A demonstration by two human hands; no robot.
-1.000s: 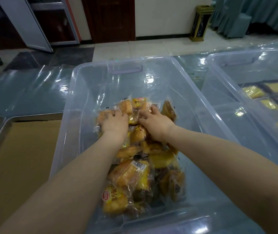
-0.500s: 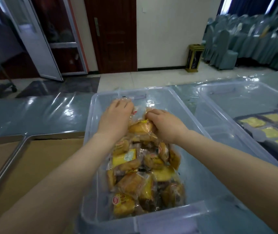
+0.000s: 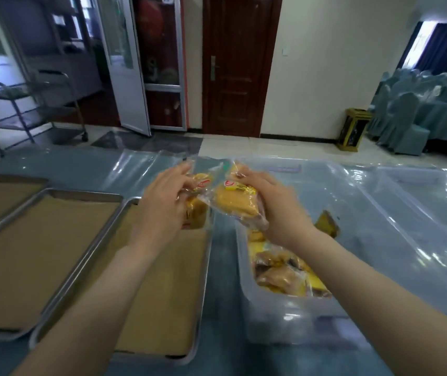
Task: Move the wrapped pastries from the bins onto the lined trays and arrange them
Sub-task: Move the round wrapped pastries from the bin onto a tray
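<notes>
Lined trays [image 3: 54, 253] flank bin [image 3: 284, 316]; hands hold pastries [image 3: 233, 203].

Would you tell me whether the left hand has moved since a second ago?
Yes. The left hand has lifted out of the clear bin with wrapped pastries, leftward over the nearest lined tray.

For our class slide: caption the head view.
Both hands, left hand and right hand, lift wrapped pastries between bin and lined tray.

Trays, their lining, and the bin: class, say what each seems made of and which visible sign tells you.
Trays: probably metal, grey rims with a dull sheen. Lining: likely paper, matte brown and flat. Bin: clear plastic, glossy, pastries showing through its wall.
</notes>
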